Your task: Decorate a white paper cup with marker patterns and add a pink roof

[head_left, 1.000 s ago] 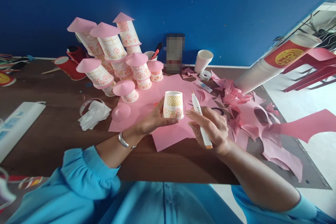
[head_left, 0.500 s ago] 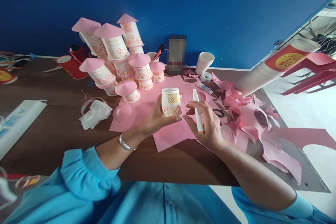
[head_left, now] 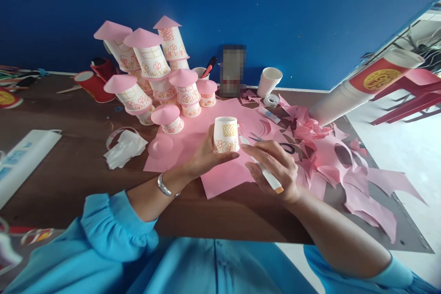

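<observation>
A white paper cup [head_left: 225, 134] is gripped in my left hand [head_left: 206, 154], thumb along its lower edge and fingers behind it. Its side carries a yellow criss-cross window and red and orange flower drawings. My right hand [head_left: 275, 170] is closed around a white marker [head_left: 265, 172] with an orange end, whose other end points toward the cup without touching it. Beneath both hands lies pink paper [head_left: 220, 179]. Scissors [head_left: 285, 147] rest partly hidden behind my right hand.
Decorated cup towers with pink cone roofs [head_left: 148, 64] stand at the back left. Pink paper scraps [head_left: 330, 161] cover the right side, beside a long leaning stack of cups [head_left: 344, 94]. A tape roll [head_left: 271, 100], a white cup [head_left: 270, 81] and crumpled tissue [head_left: 126, 149] lie around.
My right hand has shifted slightly right and tilted the marker from nearly upright to slanting toward the cup. The scissors' blades now show. The cup has barely moved in my left hand.
</observation>
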`<state>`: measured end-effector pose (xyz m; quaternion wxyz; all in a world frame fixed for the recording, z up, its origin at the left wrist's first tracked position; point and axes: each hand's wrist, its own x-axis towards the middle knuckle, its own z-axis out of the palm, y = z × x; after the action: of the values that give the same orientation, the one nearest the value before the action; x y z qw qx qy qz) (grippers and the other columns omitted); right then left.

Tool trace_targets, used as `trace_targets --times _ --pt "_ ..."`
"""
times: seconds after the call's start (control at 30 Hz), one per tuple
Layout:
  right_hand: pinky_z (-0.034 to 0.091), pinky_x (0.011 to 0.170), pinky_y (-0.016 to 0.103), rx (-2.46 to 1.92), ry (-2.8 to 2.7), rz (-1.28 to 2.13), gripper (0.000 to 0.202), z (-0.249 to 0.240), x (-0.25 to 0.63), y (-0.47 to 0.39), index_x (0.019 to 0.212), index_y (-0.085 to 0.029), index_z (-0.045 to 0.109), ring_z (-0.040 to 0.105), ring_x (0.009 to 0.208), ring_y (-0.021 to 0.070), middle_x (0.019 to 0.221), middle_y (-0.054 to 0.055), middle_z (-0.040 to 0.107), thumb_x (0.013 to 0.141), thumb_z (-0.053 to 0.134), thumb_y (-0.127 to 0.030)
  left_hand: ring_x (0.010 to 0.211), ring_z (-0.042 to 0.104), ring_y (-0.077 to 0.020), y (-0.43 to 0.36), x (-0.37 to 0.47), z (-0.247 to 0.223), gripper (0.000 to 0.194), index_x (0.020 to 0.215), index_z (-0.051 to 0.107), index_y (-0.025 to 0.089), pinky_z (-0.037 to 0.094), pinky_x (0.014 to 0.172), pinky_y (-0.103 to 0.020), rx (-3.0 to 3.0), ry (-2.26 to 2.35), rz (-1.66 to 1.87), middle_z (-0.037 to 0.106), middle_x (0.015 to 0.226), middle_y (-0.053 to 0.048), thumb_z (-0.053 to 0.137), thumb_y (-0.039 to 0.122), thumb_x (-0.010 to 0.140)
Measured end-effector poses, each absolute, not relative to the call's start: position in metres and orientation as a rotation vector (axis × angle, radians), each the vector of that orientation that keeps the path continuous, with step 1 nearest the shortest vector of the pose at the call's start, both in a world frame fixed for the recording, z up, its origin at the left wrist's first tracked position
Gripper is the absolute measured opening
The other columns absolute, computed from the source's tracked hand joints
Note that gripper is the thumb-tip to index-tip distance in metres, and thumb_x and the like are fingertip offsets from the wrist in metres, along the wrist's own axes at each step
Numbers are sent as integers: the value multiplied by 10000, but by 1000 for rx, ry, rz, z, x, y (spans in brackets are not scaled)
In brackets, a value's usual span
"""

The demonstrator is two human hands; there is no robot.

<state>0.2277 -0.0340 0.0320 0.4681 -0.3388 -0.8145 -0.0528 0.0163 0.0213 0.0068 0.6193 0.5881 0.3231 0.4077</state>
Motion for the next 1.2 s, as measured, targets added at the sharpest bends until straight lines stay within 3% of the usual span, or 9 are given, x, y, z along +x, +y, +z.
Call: trace_targets --times 0.17,0.43,0.63,0.87,1.2 --pt "686 727 315 -751 -2020 -178 375 36 220 -36 1343 -157 661 781 841 193 989 87 785 981 678 -62 1417 595 -403 21 16 1 937 1521 487 242 533 1131 -574 1495 862 929 610 1555 -185 934 564 762" --pt "687 708 303 -761 -2042 -213 345 38 219 -37 1330 -151 652 790 808 185 967 83 796 995 677 -74 1399 599 -390 22 15 -9 954 1503 465 225 533 1130 -560 1570 897 955 581 1556 -203 918 612 758" --pt "697 748 312 -754 -2036 -195 426 36 220 -36 1384 -152 658 801 839 198 1005 89 794 971 702 -57 1334 621 -374 21 17 -7 950 1495 476 229 542 1077 -528 1549 890 954 605 1514 -187 938 585 745" --pt "700 741 331 -779 -2044 -160 523 32 219 -36 1482 -213 603 803 830 205 1014 73 802 983 691 -84 1400 573 -390 19 16 0 921 1528 492 229 494 1140 -543 1541 906 932 564 1570 -187 912 568 781" --pt "678 723 323 -751 -2034 -196 365 34 221 -34 1332 -158 668 779 810 197 986 89 777 977 703 -83 1372 596 -389 20 17 -3 951 1508 479 231 518 1092 -532 1515 893 930 587 1549 -190 931 592 753"
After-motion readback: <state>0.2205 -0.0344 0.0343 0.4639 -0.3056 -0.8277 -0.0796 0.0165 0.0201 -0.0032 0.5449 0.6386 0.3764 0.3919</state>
